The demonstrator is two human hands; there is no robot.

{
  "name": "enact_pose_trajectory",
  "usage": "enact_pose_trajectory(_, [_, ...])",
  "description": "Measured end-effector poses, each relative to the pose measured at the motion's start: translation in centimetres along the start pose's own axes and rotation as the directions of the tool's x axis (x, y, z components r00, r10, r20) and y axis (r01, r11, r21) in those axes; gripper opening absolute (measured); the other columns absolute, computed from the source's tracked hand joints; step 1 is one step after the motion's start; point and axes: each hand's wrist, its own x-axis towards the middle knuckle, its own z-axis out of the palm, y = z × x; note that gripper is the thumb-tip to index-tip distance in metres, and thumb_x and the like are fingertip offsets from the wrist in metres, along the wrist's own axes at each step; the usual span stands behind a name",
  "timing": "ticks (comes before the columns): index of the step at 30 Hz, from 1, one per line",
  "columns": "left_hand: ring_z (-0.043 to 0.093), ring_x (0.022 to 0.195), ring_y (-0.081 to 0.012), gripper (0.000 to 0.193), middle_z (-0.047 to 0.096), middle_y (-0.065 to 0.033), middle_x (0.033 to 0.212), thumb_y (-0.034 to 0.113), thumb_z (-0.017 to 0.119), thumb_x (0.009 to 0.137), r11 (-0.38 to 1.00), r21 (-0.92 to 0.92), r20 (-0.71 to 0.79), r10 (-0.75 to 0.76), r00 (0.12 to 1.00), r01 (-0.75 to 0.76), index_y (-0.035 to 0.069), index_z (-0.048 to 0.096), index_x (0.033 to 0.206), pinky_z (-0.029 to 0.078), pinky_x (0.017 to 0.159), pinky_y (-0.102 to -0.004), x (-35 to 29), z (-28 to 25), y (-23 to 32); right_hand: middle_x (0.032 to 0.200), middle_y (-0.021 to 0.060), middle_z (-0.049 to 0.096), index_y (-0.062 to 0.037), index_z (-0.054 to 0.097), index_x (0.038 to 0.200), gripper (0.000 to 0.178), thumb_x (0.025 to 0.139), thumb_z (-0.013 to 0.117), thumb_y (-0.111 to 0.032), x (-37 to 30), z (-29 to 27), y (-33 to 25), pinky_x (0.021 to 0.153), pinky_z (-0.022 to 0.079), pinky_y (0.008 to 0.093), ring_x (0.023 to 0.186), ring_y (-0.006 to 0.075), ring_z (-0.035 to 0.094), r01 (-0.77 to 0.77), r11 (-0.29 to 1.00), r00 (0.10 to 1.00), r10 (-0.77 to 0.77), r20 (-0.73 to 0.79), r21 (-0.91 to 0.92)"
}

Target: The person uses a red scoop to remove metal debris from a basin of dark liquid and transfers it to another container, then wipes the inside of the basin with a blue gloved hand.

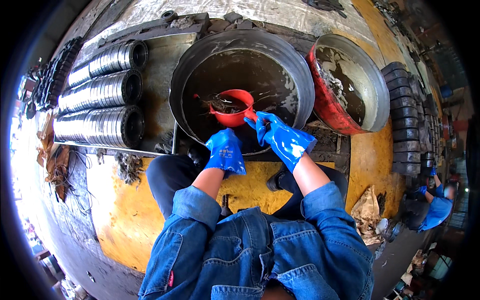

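Observation:
A red plastic dipper (231, 119) is over the dark liquid in a big round metal tub (181, 95). Some liquid and a dark stringy clump (216, 106) show at its bowl. My right hand (280, 134), in a blue rubber glove, grips the dipper's short handle at the right. Just below the bowl is my left hand (225, 149), gloved the same way, over the tub's near side. Its fingers are bent away from view, so I cannot make out whether they hold anything.
Stacked shiny metal rings (100, 92) lie in three rows on a metal tray (167, 65) at left. A red tub (327, 95) of murky liquid stands at right, beside rows of dark parts (404, 117). Another person (432, 210) in blue works at far right.

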Motion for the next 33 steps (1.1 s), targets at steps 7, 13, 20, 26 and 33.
enact_pose_trajectory(7, [0.070,0.099,-0.0353,0.022,0.073,-0.0163,0.102,0.026,0.070,0.080,1.000,0.029,-0.018,0.013,1.000,-0.012,0.012,0.075,0.097,0.056,0.081,-0.0458,0.8,1.3,-0.9,0.114,0.0262,0.064,0.0022,0.052,0.127,0.045,0.087,0.067,-0.009,-4.3,1.0,-4.1,0.041,0.035,0.0202,0.048,0.0092,0.051,-0.143,0.952,0.988,0.119,0.102,0.272])
enact_pose_trajectory(13, [0.070,0.094,-0.0363,0.021,0.073,-0.0175,0.096,0.025,0.070,0.079,0.989,0.089,-0.051,0.120,0.991,-0.116,0.010,0.075,0.093,0.056,0.078,-0.0450,-1.0,-0.3,-0.6,0.061,0.0028,0.061,0.0025,0.052,0.135,0.054,0.089,0.069,-0.020,-13.5,3.3,-11.2,0.045,0.045,0.0206,0.052,0.0121,0.060,0.165,0.941,0.981,-0.187,0.050,0.294])
enact_pose_trajectory(20, [0.070,0.089,-0.0382,0.017,0.072,-0.0197,0.092,0.020,0.070,0.076,0.994,-0.019,-0.124,0.105,0.987,-0.108,0.007,0.073,0.088,0.056,0.075,-0.0450,-0.2,1.2,-0.5,0.125,0.0204,0.064,-0.0038,0.057,0.122,0.032,0.092,0.065,-0.013,-19.6,-0.1,-19.7,0.053,0.052,0.0204,0.080,0.0179,0.070,0.657,0.751,0.738,-0.659,-0.147,-0.068])
enact_pose_trajectory(26, [0.071,0.090,-0.0368,0.018,0.073,-0.0180,0.090,0.022,0.073,0.075,0.989,0.045,-0.126,0.148,0.981,-0.143,0.008,0.073,0.086,0.057,0.075,-0.0442,-0.6,0.9,-0.3,0.108,0.0115,0.069,-0.0008,0.052,0.136,0.047,0.094,0.061,-0.021,-20.6,-4.5,-20.2,0.072,0.053,0.0293,0.088,0.0187,0.069,0.524,0.170,0.290,-0.957,-0.013,-0.835])
enact_pose_trajectory(33, [0.071,0.092,-0.0357,0.018,0.073,-0.0165,0.089,0.022,0.073,0.077,0.997,0.042,-0.097,0.074,0.993,-0.070,0.007,0.073,0.088,0.058,0.076,-0.0430,-0.5,0.5,-0.7,0.110,0.0266,0.067,-0.0117,0.049,0.143,0.053,0.092,0.054,-0.024,-18.8,-9.2,-24.2,0.082,0.052,0.0524,0.093,0.0412,0.069,-0.570,-0.353,0.098,-0.926,0.366,-0.742])
